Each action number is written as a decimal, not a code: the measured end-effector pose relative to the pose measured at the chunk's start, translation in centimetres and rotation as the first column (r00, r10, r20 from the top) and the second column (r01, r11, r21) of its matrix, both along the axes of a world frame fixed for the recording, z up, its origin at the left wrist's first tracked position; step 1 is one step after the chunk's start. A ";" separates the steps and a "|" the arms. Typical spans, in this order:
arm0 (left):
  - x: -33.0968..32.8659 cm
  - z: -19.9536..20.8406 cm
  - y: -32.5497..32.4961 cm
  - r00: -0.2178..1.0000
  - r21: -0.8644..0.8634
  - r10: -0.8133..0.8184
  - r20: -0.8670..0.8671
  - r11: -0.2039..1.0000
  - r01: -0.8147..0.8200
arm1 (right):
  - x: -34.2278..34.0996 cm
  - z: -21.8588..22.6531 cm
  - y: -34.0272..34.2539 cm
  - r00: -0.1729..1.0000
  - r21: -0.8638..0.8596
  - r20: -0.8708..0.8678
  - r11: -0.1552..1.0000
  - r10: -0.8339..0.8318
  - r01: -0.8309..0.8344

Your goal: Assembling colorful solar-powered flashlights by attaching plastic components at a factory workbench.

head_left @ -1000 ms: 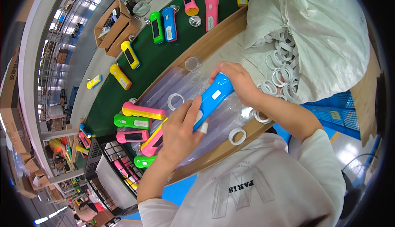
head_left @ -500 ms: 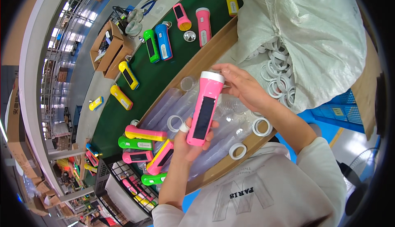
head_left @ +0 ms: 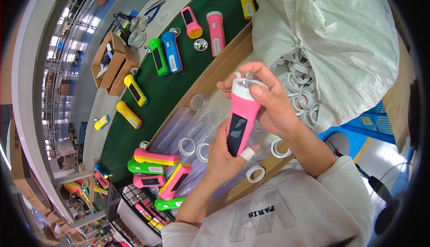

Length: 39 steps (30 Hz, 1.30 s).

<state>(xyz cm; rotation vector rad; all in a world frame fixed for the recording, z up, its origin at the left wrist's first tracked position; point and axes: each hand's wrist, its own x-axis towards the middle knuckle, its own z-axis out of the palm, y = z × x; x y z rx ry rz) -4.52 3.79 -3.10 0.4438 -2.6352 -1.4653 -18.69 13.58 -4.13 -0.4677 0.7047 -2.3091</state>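
Observation:
A pink flashlight (head_left: pixel 243 109) with a dark panel on its side and a white ring round its head is held upright, its head toward the top. My left hand (head_left: pixel 224 157) is closed round the lower body; a white cover sits on one finger. My right hand (head_left: pixel 273 101) grips the white-ringed head, thumb on the near side and fingers behind. A clear disc seems to show inside the ring. Below lie sleeves of stacked clear discs (head_left: pixel 179 124) and loose white rings (head_left: pixel 186 139) in a cardboard tray (head_left: pixel 224 63).
Several coloured flashlights, such as a blue one (head_left: pixel 175 52), lie along a green belt (head_left: pixel 148 108). More are piled at the tray's left end. A woven sack (head_left: pixel 331 32) spills white rings (head_left: pixel 307 106) on the right. A cardboard box (head_left: pixel 114 63) stands beyond the belt.
The flashlight has shifted right and tipped, so its ringed head faces more upward. My right hand has closed over the head, and my left hand has turned round the body.

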 end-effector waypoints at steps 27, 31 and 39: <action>-1.9 -1.4 -6.9 0.963 0.701 0.230 0.139 0.664 -0.260 | 0.2 -2.4 5.9 0.266 0.433 -0.823 0.253 0.501 0.865; -12.0 -2.0 -12.1 0.949 0.354 0.312 0.044 0.884 -0.307 | 0.6 -4.0 8.8 0.179 0.438 -0.706 0.224 0.686 0.871; -20.2 -8.9 -21.3 0.883 -0.843 0.452 0.128 0.519 -0.144 | 1.6 -2.8 9.0 0.160 0.482 -0.707 0.304 0.689 0.822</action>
